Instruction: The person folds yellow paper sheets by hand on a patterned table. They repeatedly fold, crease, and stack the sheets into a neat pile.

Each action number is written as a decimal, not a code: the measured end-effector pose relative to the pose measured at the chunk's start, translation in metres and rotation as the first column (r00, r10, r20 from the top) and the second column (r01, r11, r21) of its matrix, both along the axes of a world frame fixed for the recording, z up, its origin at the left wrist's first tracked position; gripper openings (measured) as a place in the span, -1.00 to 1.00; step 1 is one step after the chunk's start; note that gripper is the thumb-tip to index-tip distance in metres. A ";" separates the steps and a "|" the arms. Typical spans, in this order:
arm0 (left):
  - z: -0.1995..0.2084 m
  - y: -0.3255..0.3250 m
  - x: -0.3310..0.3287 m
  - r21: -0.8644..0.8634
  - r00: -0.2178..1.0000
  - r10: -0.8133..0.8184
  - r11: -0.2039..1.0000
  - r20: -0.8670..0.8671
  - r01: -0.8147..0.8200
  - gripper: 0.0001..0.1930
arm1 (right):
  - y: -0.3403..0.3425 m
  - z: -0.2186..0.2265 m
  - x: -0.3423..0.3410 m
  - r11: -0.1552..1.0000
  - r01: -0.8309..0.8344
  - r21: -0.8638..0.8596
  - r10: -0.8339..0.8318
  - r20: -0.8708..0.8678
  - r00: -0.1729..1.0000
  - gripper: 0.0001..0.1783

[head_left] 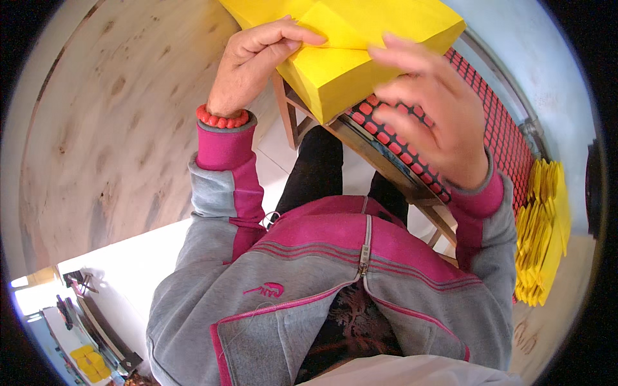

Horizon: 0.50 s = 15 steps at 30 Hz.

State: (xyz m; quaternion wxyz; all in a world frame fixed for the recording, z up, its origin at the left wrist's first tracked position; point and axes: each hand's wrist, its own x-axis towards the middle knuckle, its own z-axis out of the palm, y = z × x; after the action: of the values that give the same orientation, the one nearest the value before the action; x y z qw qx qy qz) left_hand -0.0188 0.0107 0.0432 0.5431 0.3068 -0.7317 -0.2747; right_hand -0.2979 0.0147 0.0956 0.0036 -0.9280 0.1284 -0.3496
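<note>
A thick yellow stack of what looks like paper sheets (360, 74) lies at the top of the view, on a surface with a red-and-black checked cover (496, 103). A raised yellow flap (335, 26) on top of it has a folded edge. My left hand (248, 61) wears a red bead bracelet and is closed, thumb and forefinger pinching the flap's left edge. To the right, my right hand (434, 106) is blurred by motion above the stack's right side. Its fingers look spread and curved, with nothing seen between them, and the fingertips are close to the flap's right end.
A large pale wooden board (122, 128) spans the left side. At the right, a pile of folded yellow pieces (541, 238) sits beside the checked cover. Wooden legs (290, 112) stand under the stack. Yellow pieces (90, 362) lie at the far lower left.
</note>
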 end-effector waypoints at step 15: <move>0.003 0.003 0.007 0.150 0.999 -0.032 0.988 0.012 0.030 -0.63 | -0.047 -0.009 0.029 0.989 -0.134 0.058 0.131 0.042 0.990 -0.72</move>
State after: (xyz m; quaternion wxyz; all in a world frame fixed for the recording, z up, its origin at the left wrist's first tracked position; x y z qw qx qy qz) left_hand -0.0114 0.0136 0.0464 0.5089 0.3373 -0.7176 -0.3352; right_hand -0.2694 -0.0326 0.0870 0.0575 -0.9272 0.0770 -0.3621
